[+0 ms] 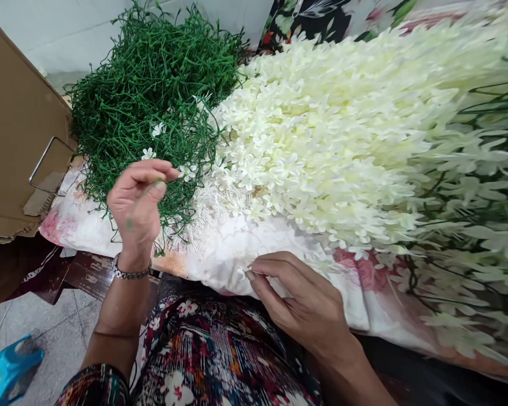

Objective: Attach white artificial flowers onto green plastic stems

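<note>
Cloth: pale, printed with pink and orange patches, spread under the piles, its near edge close to the person's lap.
Green stems: a tangled heap at the back left of the cloth, a few small white flowers lying on its near side.
White blooms: a broad, creamy mass across the middle and right, touching the heap's right side; at the far right, flowers on dark green stalks lie over the near edge.
Thin white strands: a loose patch between both piles and the near edge.
Left hand: raised before the green heap, thumb and forefinger closed on a slender green stem, blurred; a metal band circles the wrist.
Right hand: above the cloth's near edge, fingertips pinching a small white piece.
Wall: white, behind the heap.
Dark fabric: flower-printed, behind the blooms.
Box: brown cardboard at the left, with a bent metal wire against its torn lower corner.
Wooden bench: brown, scuffed, below the cloth's left end.
Floor: grey speckled tiles, a blue plastic object at the lower left.
Clothing: dark, multicoloured, flowered.
</note>
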